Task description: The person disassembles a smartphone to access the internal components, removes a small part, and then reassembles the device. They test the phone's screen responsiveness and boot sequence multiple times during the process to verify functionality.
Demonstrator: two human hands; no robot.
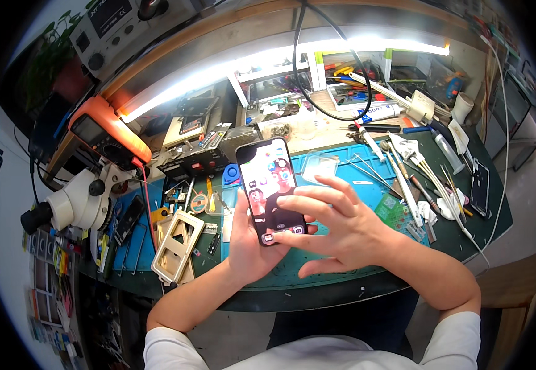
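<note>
A smartphone (272, 191) with a lit screen of app icons is held upright over the bench, tilted slightly. My left hand (247, 243) grips it from below and behind, the thumb along its left edge and fingertips showing at its right edge. In front of the lower right part of the screen is my right hand (342, 228), its fingers spread and nothing held in it. Whether a right fingertip touches the glass I cannot tell. Beneath both hands lies a blue work mat (357, 166). A small clear tray (319, 166) sits on it behind the phone.
On the left are an orange multimeter (110, 132), a white microscope (73, 203) and a beige metal frame (177, 246). Tweezers (369, 169), a green circuit board (397, 213), a syringe (447, 151) and brushes lie right. A black cable (295, 61) loops down at the back.
</note>
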